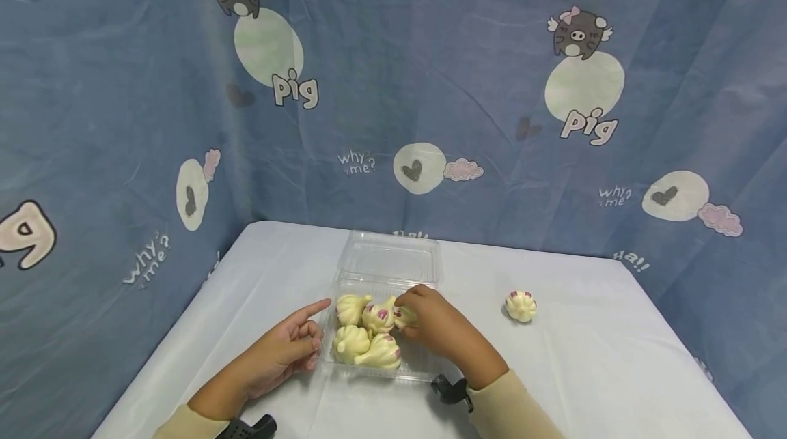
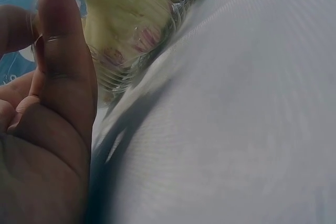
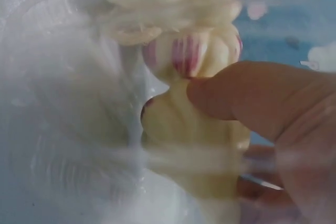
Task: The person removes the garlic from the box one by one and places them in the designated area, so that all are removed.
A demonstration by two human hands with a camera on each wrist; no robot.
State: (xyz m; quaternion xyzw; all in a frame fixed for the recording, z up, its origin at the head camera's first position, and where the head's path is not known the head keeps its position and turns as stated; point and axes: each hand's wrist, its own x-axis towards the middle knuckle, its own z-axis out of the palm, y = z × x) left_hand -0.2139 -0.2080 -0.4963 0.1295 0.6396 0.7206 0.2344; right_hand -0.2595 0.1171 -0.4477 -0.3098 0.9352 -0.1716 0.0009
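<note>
A clear plastic clamshell box (image 1: pixel 424 365) lies with its lid (image 1: pixel 390 258) folded back, several garlic bulbs (image 1: pixel 353 343) in its left part. My right hand (image 1: pixel 439 326) reaches into the box and grips a garlic bulb (image 1: pixel 404 317) beside the others. Through the clear wall in the right wrist view, the thumb (image 3: pixel 220 95) lies against that pale bulb (image 3: pixel 184 124). At the box's left edge, my left hand (image 1: pixel 285 347) has its index finger stretched along the rim. The left wrist view shows its thumb (image 2: pixel 63 51) and a finger pinching the plastic rim.
One more garlic bulb (image 1: pixel 520 306) with purple marks sits on the white table (image 1: pixel 590 357), right of the box. A blue printed curtain (image 1: pixel 492 84) stands behind and along the sides of the table.
</note>
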